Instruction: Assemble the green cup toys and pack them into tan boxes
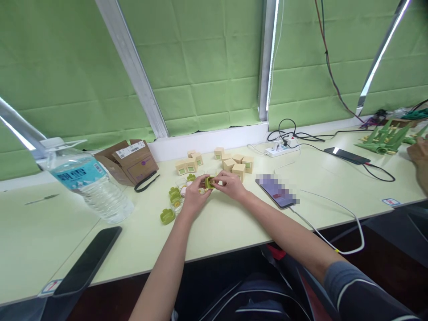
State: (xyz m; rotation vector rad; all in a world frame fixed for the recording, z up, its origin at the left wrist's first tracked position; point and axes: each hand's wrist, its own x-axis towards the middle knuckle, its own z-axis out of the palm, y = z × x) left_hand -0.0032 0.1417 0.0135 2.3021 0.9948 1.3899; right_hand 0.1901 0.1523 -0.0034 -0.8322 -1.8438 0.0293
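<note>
My left hand (pixel 196 195) is closed around a small olive-green cup (pixel 209 182), held just above the table. It resembles the flower-shaped pieces nearby. The fingers of my right hand (pixel 232 185) pinch at the cup's right side; whether something small is also between them I cannot tell. Left of my left hand lie several green flower-shaped cups, one (pixel 167 216) nearest the table's front. Among them are clear plastic pieces (pixel 177 206) and small pale parts, partly hidden by my left hand.
Small beige boxes (pixel 238 171) stand behind my hands. An open cardboard box (pixel 132 162), a large water bottle (pixel 90 185) and a black phone (pixel 88 258) are left. Rightward are a cabled phone (pixel 274 191), power strip (pixel 282 150), another phone (pixel 347 155), green parts (pixel 384 140) and another person's hand (pixel 419 160).
</note>
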